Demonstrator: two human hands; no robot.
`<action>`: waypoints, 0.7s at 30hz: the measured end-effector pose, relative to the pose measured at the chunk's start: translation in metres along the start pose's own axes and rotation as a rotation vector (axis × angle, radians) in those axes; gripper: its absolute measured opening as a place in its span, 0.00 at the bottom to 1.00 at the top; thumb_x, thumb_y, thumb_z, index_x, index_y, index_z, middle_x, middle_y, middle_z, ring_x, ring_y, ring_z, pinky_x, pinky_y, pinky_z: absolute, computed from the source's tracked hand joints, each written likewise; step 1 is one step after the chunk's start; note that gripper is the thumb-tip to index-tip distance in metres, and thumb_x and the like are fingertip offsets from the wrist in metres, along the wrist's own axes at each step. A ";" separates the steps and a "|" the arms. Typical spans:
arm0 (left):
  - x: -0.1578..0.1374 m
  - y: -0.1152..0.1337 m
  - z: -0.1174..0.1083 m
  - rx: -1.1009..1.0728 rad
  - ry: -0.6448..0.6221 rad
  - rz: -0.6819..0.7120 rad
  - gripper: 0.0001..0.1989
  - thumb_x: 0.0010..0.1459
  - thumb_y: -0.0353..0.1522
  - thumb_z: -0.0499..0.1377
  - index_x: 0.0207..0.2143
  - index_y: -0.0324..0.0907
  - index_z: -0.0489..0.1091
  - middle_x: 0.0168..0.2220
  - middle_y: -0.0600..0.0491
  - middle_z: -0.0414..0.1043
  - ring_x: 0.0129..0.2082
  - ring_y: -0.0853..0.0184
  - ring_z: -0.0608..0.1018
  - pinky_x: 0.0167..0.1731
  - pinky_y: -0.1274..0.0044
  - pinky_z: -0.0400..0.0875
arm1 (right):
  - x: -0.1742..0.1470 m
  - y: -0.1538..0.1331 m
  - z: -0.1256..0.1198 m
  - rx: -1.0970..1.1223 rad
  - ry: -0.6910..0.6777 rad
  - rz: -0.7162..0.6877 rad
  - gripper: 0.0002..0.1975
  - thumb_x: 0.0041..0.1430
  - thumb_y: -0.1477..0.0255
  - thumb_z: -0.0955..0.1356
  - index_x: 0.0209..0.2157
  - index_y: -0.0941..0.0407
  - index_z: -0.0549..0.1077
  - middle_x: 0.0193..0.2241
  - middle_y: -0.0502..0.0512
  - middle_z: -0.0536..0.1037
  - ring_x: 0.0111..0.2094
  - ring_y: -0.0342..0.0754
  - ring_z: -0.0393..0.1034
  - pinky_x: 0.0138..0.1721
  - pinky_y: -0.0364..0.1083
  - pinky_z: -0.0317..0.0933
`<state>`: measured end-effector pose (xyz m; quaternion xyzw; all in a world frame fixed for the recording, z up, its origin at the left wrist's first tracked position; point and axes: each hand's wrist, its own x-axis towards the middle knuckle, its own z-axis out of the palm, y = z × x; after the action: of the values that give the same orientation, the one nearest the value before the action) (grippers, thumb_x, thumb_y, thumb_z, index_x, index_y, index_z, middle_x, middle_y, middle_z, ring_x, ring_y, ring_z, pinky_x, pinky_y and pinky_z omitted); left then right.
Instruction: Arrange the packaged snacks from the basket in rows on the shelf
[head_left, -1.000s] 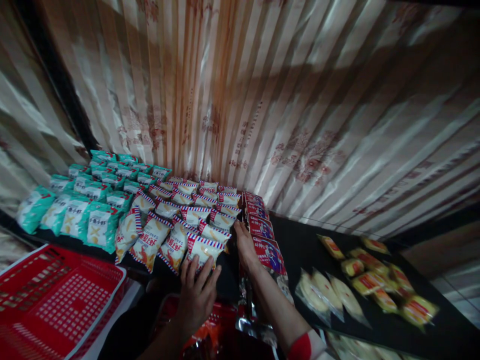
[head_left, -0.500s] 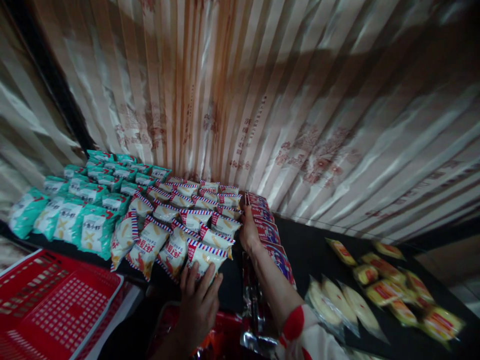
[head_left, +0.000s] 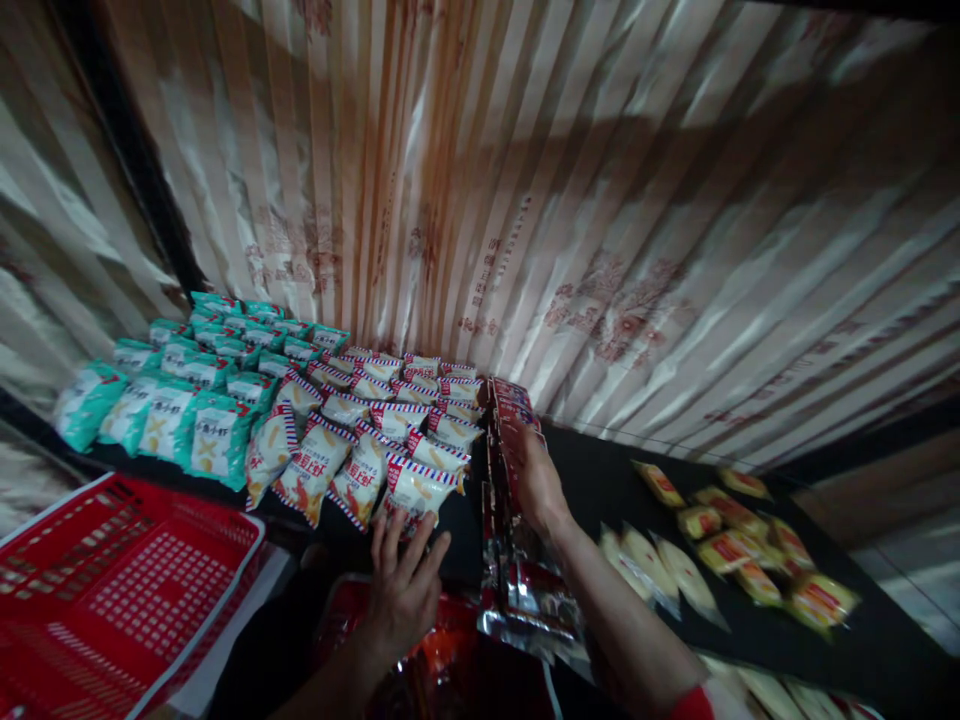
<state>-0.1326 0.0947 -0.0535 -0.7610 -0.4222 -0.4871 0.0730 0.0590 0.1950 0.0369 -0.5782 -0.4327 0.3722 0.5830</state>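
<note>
My left hand (head_left: 409,585) has its fingers spread at the lower front of a white snack bag (head_left: 420,495) with a striped red-and-blue edge. The fingertips appear to touch the bag. Just right of the white bags, my right hand (head_left: 541,485) is over a row of dark red packets (head_left: 510,400). Its fingers are partly hidden and blurred, so their grip is unclear. More white snack bags (head_left: 311,465) stand in rows behind and left of my left hand. Silvery-edged flat packets (head_left: 536,590) lie below my right wrist.
Turquoise snack bags (head_left: 217,435) fill the table's left end. A red plastic basket (head_left: 142,590) sits in front of them. A red container (head_left: 349,600) is below my left hand. On the right lie pale sealed packs (head_left: 686,575) and yellow packets (head_left: 821,600). A pleated curtain (head_left: 600,200) hangs behind.
My right hand has moved from the side of the white bags onto the dark red packets, slightly right and nearer me. My left hand stays by the front white bag, fingers more spread.
</note>
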 end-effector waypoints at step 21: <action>-0.110 0.041 -0.104 -0.292 -0.433 0.042 0.29 0.47 0.16 0.46 0.50 0.41 0.66 0.66 0.48 0.42 0.66 0.58 0.45 0.57 0.61 0.61 | -0.361 0.006 -0.117 0.285 0.207 0.643 0.31 0.37 0.44 0.70 0.36 0.55 0.77 0.42 0.61 0.79 0.46 0.59 0.71 0.53 0.57 0.59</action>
<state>-0.1929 -0.0482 -0.0765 -0.8587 -0.3371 -0.3670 -0.1196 0.0424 -0.1833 0.0092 -0.6323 -0.1115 0.5325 0.5516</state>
